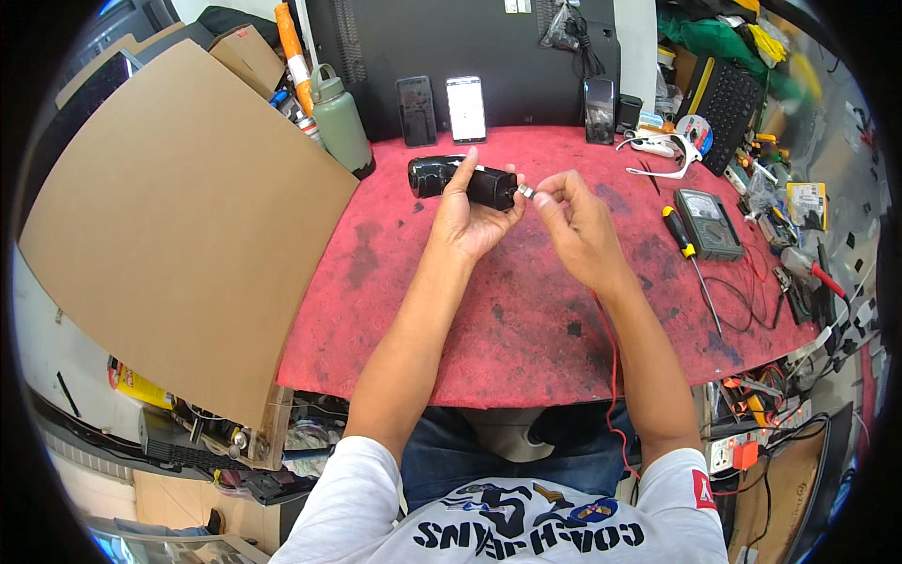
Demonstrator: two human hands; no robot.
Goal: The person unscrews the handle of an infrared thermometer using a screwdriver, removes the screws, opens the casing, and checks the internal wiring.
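Note:
My left hand (465, 211) holds a glossy black cylindrical device (433, 175) lengthwise over the red mat (376, 301), thumb across its top. My right hand (573, 221) is just to the right, pinching a small silver connector (525, 192) at the device's right end. Whether the connector is inside a port is too small to tell. A red cable (612, 343) runs down from below my right hand past the mat's front edge.
Three phones (466, 108) stand upright at the back, one with a lit screen. A green bottle (338, 127) and large cardboard sheet (169, 207) are left. A multimeter (707, 226), yellow-black screwdriver (678, 230), white glasses (676, 155) and assorted tools lie right.

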